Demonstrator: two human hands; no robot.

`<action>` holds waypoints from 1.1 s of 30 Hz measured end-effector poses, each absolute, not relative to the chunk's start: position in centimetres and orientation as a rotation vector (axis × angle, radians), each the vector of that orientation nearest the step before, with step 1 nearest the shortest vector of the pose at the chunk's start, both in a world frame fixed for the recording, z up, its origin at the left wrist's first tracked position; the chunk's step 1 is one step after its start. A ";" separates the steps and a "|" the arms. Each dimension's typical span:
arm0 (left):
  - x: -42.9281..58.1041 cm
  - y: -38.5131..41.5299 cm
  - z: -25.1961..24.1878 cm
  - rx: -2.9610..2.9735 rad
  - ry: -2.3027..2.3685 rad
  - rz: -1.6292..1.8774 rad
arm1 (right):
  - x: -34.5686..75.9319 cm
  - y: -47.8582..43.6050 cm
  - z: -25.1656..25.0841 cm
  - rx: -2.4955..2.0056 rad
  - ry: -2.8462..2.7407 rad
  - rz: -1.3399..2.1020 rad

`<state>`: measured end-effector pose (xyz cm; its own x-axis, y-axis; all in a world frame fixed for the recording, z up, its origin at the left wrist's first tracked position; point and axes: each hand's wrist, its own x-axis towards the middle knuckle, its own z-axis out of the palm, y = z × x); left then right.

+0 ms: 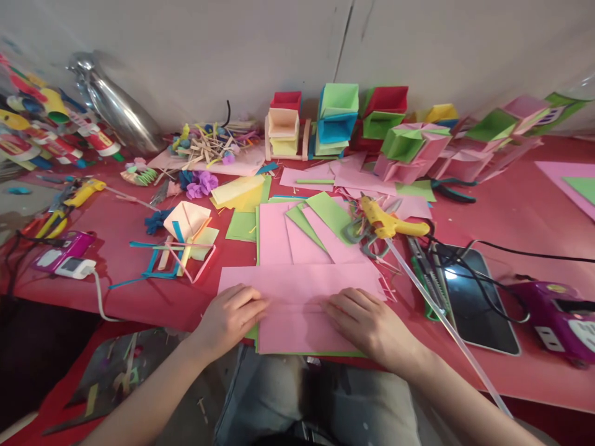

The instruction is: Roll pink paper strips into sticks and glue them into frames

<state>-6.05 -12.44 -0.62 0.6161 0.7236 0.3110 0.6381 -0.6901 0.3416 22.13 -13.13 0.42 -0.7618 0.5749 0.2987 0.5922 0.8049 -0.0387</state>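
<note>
- Your left hand (230, 316) lay on the left end of the pink sheet (297, 286). Its fingers were bent, with the tips pressing down. Whether the thumb gripped the edge from below could not be told.
- Your right hand (367, 322) lay flatter, fingers close together, pressing the same sheet along its crosswise fold and pinching nothing.
- The sheet lay directly beneath both hands at the near edge of the desk (511, 217). It rested on a green sheet (307, 354) and other loose pink paper.
- With loose paper underneath, uneven pressure from the two hands could have let the sheet slide and the crease run crooked.
- The glue gun (385, 223) and a long clear glue stick (446, 322) lay just beside your right hand, with a cord trailing over the phone (474, 303). A sweep of that wrist could have knocked them or pulled the nozzle onto the paper.
</note>
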 end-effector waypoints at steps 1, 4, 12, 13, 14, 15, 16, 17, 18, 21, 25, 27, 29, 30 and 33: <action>-6.0 -12.4 -0.5 2.656 1.115 0.620 | 22.0 -13.1 0.4 -0.900 -2.693 -0.080; -6.0 -12.3 -0.2 2.694 1.098 0.586 | 21.8 -13.1 0.3 -0.937 -2.662 -0.072; -5.6 -12.6 -0.4 2.720 1.077 0.585 | 21.7 -13.6 0.5 -0.968 -2.664 -0.014; -5.6 -12.5 -0.4 2.707 1.073 0.580 | 21.7 -13.5 0.6 -0.956 -2.682 -0.011; -5.6 -12.5 -0.4 2.697 1.069 0.575 | 21.6 -13.4 0.6 -0.943 -2.692 -0.017; -5.5 -12.5 -0.4 2.692 1.064 0.570 | 21.6 -13.3 0.6 -0.933 -2.694 -0.030; -5.5 -12.4 -0.4 2.688 1.064 0.565 | 21.5 -13.1 0.6 -0.928 -2.685 -0.050; -5.5 -12.4 -0.4 2.685 1.066 0.565 | 21.5 -13.0 0.5 -0.926 -2.675 -0.069; -5.4 -12.3 -0.4 2.684 1.072 0.567 | 21.4 -13.0 0.5 -0.929 -2.660 -0.084; -5.2 -12.2 -0.4 2.702 1.091 0.573 | 21.3 -12.9 0.5 -0.956 -2.626 -0.089; -5.1 -12.3 -0.4 2.719 1.086 0.566 | 21.0 -13.4 0.5 -1.002 -2.605 -0.006; -5.1 -12.4 -0.3 2.688 1.085 0.563 | 20.8 -13.7 0.4 -1.044 -2.609 0.044; -5.1 -12.4 -0.3 2.645 1.100 0.534 | 20.6 -13.9 0.3 -1.125 -2.594 0.041; -5.1 -12.4 -0.2 2.624 1.115 0.512 | 20.5 -13.9 0.3 -1.184 -2.573 0.018; -4.9 -12.4 0.0 2.570 1.185 0.440 | 20.5 -13.7 0.2 -1.373 -2.487 -0.066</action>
<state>-4.89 -12.38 0.01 0.6180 0.7703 0.1573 0.6861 -0.6261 0.3704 20.49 -13.75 0.18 -0.4989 0.8199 0.2809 0.8336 0.5426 -0.1034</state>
